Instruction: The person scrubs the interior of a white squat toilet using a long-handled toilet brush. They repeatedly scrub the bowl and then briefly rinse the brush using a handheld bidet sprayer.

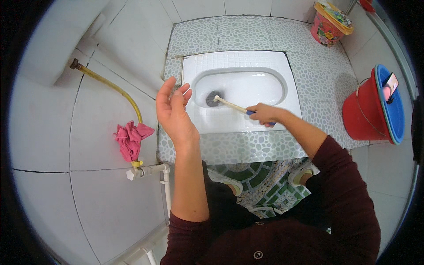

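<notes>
A white ceramic squat toilet (212, 120) is set in the raised, pebble-patterned tile floor before me. My right hand (265, 114) grips the blue part of a toilet brush's handle (235, 106) near its end. The brush's round grey bristle head (213, 99) is inside the bowl, at the left end beside the drain. Raised over the left edge of the toilet, my left hand (175, 109) holds nothing; its fingers are apart and partly curled, with the palm turned up.
On the left, a yellow hose (116, 87) runs from a valve (134, 172) on white piping, with a pink cloth (132, 140) draped over it. At right stand a red bucket (362, 109), a blue basin (396, 116) and a phone (392, 84). A lined trash bin (326, 31) occupies the far corner.
</notes>
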The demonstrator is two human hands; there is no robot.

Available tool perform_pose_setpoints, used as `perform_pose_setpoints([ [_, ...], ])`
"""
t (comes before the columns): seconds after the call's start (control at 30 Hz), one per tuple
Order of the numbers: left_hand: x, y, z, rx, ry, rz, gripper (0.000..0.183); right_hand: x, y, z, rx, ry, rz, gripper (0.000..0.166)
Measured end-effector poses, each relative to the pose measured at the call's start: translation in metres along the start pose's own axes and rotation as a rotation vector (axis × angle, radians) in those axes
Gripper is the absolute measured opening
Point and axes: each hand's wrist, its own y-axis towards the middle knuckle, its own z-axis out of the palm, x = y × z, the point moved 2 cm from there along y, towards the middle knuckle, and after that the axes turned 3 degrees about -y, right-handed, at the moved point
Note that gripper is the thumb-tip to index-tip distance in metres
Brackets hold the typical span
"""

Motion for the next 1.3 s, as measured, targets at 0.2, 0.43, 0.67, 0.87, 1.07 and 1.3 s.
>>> perform_pose_setpoints([
  [0.2, -0.001, -0.001, 0.0, -0.006, -0.029, -0.013, 0.029, 0.047, -0.02, -0.034, 0.115, -0.063, 0.107, 0.042],
  [0.43, 0.003, 0.001, 0.004, 0.008, -0.043, -0.038, 0.028, 0.03, 0.009, 0.018, -0.17, -0.525, 0.041, 0.036],
  [0.67, -0.002, 0.0, -0.006, -0.018, -0.046, -0.032, 0.028, 0.048, 0.0, -0.001, -0.259, -0.889, -0.086, 0.039],
  [0.87, 0.001, 0.0, 0.003, 0.005, -0.077, -0.055, 0.027, 0.035, 0.0, 0.021, -0.206, -0.473, -0.011, 0.045],
  [1.07, 0.004, -0.004, 0.011, 0.034, -0.043, -0.069, 0.027, 0.013, -0.016, -0.012, -0.055, -0.423, 0.103, 0.047],
  [1.3, 0.006, -0.004, 0.005, 0.03, -0.033, -0.06, 0.028, 0.001, -0.074, -0.061, -0.255, -1.043, 0.065, 0.048],
])
